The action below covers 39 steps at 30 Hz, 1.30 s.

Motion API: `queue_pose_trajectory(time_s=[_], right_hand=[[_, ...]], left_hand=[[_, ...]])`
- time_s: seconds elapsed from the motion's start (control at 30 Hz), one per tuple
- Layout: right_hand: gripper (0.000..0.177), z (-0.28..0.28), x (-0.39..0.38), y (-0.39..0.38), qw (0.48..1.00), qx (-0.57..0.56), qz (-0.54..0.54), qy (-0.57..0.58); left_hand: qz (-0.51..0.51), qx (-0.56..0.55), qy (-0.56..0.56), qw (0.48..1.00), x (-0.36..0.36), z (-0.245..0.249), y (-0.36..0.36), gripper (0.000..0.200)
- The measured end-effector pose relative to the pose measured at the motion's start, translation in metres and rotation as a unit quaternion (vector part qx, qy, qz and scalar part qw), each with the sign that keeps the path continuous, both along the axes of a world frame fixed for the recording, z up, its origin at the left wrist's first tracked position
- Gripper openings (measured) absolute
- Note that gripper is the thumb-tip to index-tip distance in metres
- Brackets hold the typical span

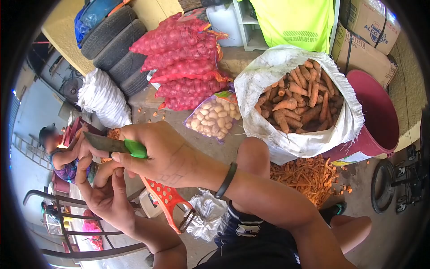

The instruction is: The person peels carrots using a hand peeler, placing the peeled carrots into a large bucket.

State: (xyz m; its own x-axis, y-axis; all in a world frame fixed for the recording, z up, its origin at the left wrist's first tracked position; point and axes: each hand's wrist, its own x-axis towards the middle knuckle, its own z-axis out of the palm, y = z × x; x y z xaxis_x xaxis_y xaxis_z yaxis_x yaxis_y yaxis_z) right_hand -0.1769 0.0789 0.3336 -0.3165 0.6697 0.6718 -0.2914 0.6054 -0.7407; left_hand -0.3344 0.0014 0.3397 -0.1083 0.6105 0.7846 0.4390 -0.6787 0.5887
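My right hand, with a black band at the wrist, is closed around the green handle of a knife. The blade points left, its thumb lying along the handle end. From under the same hand an orange peeler with a perforated handle slants down, its metal blade end lowest; its upper end is hidden. Just below the knife is my left hand, fingers bent and apart, with nothing visible between them. Its fingertips come right up to the blade in this view.
A white sack of carrots stands beside a maroon bucket, orange peelings below it. Red net bags of onions, a net of potatoes and stacked tyres are behind. A person sits at far left near a metal rack.
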Motion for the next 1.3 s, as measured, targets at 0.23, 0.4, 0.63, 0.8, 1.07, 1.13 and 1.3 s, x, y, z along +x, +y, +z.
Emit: queue_pose_trajectory(time_s=[0.23,0.4,0.63,0.8,1.07,1.13,1.3], right_hand=[[0.029,-0.004,0.004,0.001,0.998,0.045,-0.046,0.001],[0.027,-0.003,0.007,-0.001,0.997,0.042,-0.059,-0.019],[0.028,0.001,0.014,-0.004,0.998,0.002,-0.040,-0.054],[0.026,-0.005,0.011,-0.001,0.999,0.004,-0.030,-0.039],[0.028,-0.007,0.012,0.000,0.998,-0.016,-0.030,-0.046],[0.029,-0.008,0.013,0.000,0.998,-0.028,-0.019,-0.044],[0.029,-0.010,0.015,0.001,0.999,-0.026,-0.026,-0.039]], left_hand=[[0.023,-0.024,-0.008,0.999,0.005,0.003,-0.002,0.057],[0.001,-0.028,-0.004,1.000,0.004,0.002,-0.003,0.059],[-0.025,-0.021,0.000,0.999,0.004,-0.001,-0.002,0.059],[-0.021,-0.028,0.011,0.999,0.003,0.000,-0.002,0.059],[0.001,-0.051,0.025,0.998,0.010,0.002,-0.002,0.058],[-0.003,-0.051,0.028,0.998,0.010,0.002,-0.002,0.058],[-0.006,-0.062,0.026,0.998,0.010,0.001,-0.002,0.059]])
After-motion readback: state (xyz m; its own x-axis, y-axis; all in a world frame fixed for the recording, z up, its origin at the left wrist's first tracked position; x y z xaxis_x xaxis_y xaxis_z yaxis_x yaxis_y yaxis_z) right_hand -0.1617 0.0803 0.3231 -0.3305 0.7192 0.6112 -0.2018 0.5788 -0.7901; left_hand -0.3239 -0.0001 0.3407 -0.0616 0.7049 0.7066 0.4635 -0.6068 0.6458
